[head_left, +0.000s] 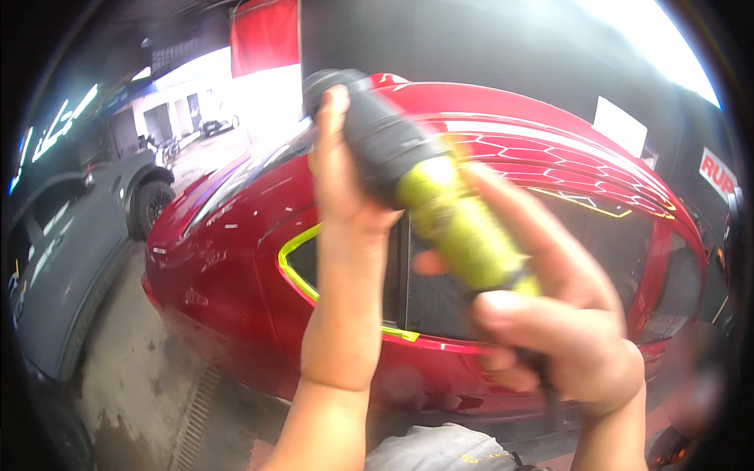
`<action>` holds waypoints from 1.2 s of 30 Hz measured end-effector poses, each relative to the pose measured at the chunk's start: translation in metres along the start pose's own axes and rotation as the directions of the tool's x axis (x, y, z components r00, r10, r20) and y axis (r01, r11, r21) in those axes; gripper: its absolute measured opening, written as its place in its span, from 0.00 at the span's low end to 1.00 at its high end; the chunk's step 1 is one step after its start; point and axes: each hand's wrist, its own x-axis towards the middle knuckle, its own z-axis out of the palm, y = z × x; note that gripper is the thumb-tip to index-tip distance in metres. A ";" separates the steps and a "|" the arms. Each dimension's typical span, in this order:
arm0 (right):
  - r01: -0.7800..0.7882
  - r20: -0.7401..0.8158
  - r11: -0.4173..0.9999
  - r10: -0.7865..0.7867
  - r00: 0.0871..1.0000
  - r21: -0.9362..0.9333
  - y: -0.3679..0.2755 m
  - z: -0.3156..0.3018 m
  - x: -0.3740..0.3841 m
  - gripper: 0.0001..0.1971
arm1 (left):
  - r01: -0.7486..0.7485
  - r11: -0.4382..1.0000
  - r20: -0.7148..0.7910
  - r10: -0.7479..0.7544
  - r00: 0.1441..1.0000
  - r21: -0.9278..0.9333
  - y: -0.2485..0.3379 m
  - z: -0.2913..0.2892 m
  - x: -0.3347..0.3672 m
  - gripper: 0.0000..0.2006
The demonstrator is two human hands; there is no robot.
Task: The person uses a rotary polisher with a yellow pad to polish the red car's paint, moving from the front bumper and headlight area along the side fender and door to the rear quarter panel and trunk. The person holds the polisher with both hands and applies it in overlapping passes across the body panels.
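A long power tool, by its shape a polisher [463,224], is held up slantwise in front of me, with a black head end and a yellow-green body. Wrapped about the black end is my left hand [342,173], its fingers partly hidden behind the tool. My right hand [561,314] grips the yellow-green body at its lower end, where a dark cord seems to hang down. Behind the tool stands a glossy red car [228,290]. Yellow-green masking tape [289,271] edges its small rear side window. Motion blurs the tool and the right hand.
A dark grey vehicle [71,243] stands at the left, across a concrete floor [145,377] with a drain grate [195,416]. Bright ceiling lights [448,125] reflect on the car's roof. A red and white banner [265,39] hangs near the open doorway. Signs hang on the dark wall.
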 end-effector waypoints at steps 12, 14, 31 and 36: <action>0.296 0.322 0.951 -0.253 0.912 -0.092 0.052 0.008 0.020 0.43 | 0.081 0.993 -0.187 -0.097 0.978 -0.089 0.045 0.000 -0.039 0.30; 0.318 0.270 0.931 -0.265 0.926 -0.178 0.071 -0.016 0.010 0.47 | 0.054 0.996 -0.176 -0.066 0.982 -0.069 0.019 -0.005 -0.032 0.29; -0.091 -0.479 0.953 -0.062 0.876 -0.290 0.100 -0.169 -0.142 0.35 | 0.525 0.845 0.121 -0.534 0.837 0.099 -0.271 0.089 -0.046 0.19; -0.106 -0.592 0.971 -0.043 0.805 -0.215 0.094 -0.252 -0.195 0.37 | 0.524 0.831 0.192 -0.554 0.810 0.186 -0.379 0.130 -0.050 0.20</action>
